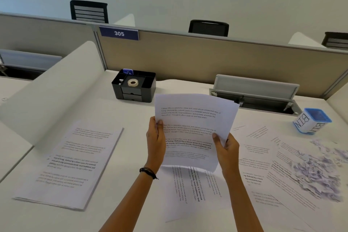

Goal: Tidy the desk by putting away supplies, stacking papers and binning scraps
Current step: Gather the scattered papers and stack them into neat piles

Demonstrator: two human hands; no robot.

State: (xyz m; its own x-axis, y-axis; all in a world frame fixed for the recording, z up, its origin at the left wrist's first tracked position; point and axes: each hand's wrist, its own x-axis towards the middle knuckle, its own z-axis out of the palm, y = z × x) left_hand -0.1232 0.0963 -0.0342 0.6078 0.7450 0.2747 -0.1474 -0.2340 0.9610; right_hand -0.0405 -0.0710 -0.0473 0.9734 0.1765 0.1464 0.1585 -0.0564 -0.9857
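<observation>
Left hand (155,143) and right hand (226,149) pinch the held sheets (192,118) by their sides — the paper stack (71,165) lies leftward, nearer the left.

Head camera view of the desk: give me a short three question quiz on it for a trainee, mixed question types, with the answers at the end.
1. What do the left hand and the right hand grip between them?
2. True or false: the tape roll lies in the black organiser.
3. The paper scraps lie: A in the black organiser; B on loose sheets at the desk's right; C in the hands.

Key: 1 printed sheets; 2 true; 3 B.
</observation>
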